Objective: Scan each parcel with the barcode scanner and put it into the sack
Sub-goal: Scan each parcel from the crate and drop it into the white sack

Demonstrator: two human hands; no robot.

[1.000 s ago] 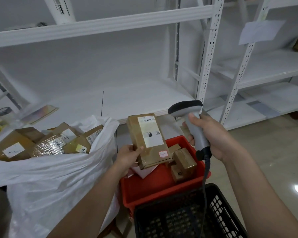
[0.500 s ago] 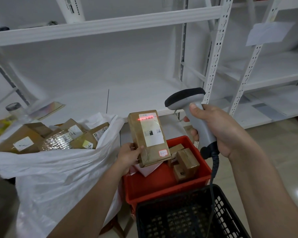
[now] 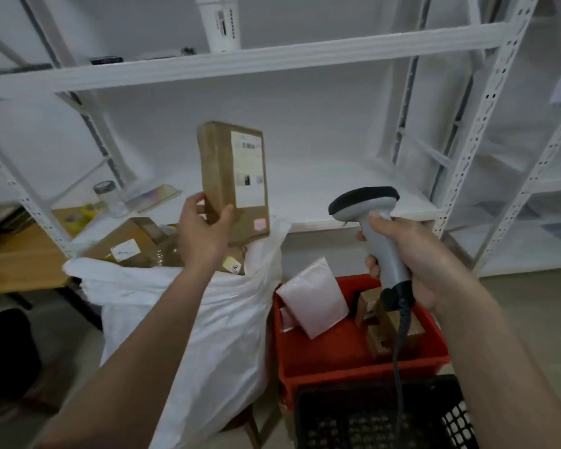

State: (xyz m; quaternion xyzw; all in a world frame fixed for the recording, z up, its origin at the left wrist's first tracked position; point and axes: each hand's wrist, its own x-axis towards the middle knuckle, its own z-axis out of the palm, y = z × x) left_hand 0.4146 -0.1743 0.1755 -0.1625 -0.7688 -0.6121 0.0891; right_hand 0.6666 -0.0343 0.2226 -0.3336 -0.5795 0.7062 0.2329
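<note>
Cardboard parcel (image 3: 234, 179) upright above white sack (image 3: 208, 319), gripped at bottom by left hand (image 3: 201, 231); label blurry, prob. facing camera. Right hand (image 3: 412, 254) wrapped round barcode scanner (image 3: 374, 228) handle.

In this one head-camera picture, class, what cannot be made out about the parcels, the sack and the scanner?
- Label print on the held parcel: blurred by motion.
- Parcels in the sack: mostly hidden by its white wall and the left hand.
- Brown parcels in the red crate: partly covered by the right hand and the scanner.
- Scanner cable end: cut off by the bottom edge.
</note>
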